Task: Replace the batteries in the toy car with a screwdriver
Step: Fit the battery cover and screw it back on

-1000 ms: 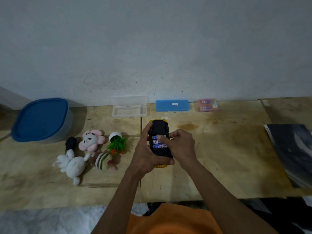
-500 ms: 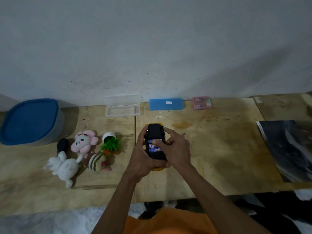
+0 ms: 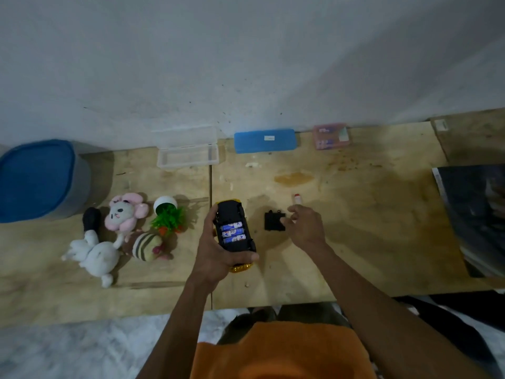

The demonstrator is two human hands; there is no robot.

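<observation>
My left hand (image 3: 211, 253) grips the yellow toy car (image 3: 233, 231), which is turned belly-up above the wooden table (image 3: 355, 242). Its battery bay is uncovered and shows three blue-and-white batteries (image 3: 232, 232) side by side. To the right, the black battery cover (image 3: 273, 220) lies flat on the table. My right hand (image 3: 304, 227) hovers just right of it, fingers loosely curled, fingertips at the cover's edge. A small white piece with a red tip (image 3: 297, 198) pokes out behind that hand; the rest is hidden.
Plush toys (image 3: 109, 236) and a tipped potted plant (image 3: 168, 217) lie at the left. A blue-lidded tub (image 3: 38, 179) stands far left. A clear case (image 3: 188, 154), a blue case (image 3: 265, 140) and a pink pack (image 3: 332, 135) line the wall. A dark sheet (image 3: 475, 212) lies right.
My right hand left the car's underside and moved right to the table. The black cover now lies on the table and the batteries are fully exposed.
</observation>
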